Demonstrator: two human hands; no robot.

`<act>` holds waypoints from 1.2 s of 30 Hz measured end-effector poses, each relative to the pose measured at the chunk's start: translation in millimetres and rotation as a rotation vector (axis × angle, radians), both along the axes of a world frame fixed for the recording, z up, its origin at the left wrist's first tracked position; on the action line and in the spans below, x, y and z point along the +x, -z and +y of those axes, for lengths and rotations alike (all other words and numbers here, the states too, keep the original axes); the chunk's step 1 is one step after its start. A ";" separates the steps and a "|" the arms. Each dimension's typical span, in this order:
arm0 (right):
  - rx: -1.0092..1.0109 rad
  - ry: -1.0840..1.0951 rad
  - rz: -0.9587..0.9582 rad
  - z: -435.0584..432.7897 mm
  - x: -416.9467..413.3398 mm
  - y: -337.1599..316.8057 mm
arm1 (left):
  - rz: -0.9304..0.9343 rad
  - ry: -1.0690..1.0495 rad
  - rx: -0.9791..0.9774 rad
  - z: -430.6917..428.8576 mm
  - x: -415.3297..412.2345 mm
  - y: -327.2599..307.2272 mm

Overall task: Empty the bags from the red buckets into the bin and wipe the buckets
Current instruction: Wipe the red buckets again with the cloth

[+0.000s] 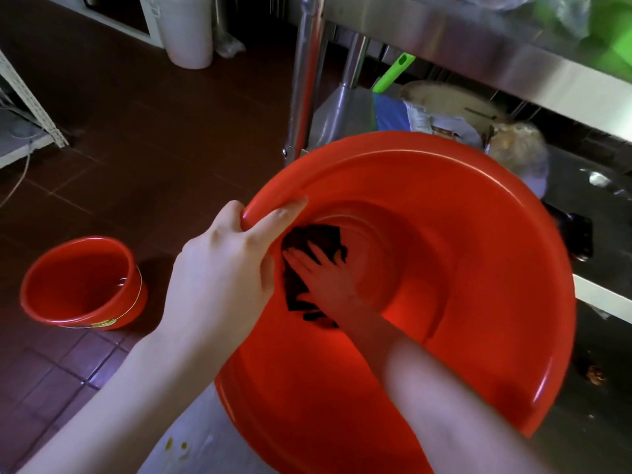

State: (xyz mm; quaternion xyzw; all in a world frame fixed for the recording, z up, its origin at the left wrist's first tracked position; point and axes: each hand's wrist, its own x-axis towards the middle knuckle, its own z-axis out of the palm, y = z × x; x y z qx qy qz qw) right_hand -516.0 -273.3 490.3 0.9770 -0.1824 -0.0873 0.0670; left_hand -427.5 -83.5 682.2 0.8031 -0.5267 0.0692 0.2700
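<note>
A large red bucket (478, 234) fills the middle of the view, tilted with its mouth toward me. My left hand (225, 268) grips its near-left rim, thumb inside and fingers curled over the outside. My right hand (328, 278) reaches deep inside, its fingers spread flat and pressing a dark cloth (318, 241) against the inner left wall. A second, smaller red bucket (82, 285) stands upright on the floor at the left, with no bag in it.
A steel table (478, 39) with shiny legs (304, 80) stands behind the bucket; its lower shelf holds bags, a blue sack and a green handle (393, 73). A white tub (186, 29) stands at the back. The floor is dark red tile.
</note>
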 end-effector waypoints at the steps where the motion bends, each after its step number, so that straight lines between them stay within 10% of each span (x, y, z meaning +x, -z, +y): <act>1: 0.020 0.033 -0.017 -4.0 2.0 -0.9 | -0.001 0.001 0.007 -0.2 1.5 -0.4; 6: 0.066 0.339 -0.130 -55.1 -32.6 -26.9 | -0.002 0.009 0.001 1.8 3.9 -0.2; 15: 0.157 0.252 0.110 -33.4 -92.2 -50.7 | 0.038 -0.014 -0.011 5.6 0.8 1.5; 36: 0.279 0.070 -0.804 84.9 -189.4 -246.3 | 0.468 -0.198 0.172 46.8 -43.5 -8.5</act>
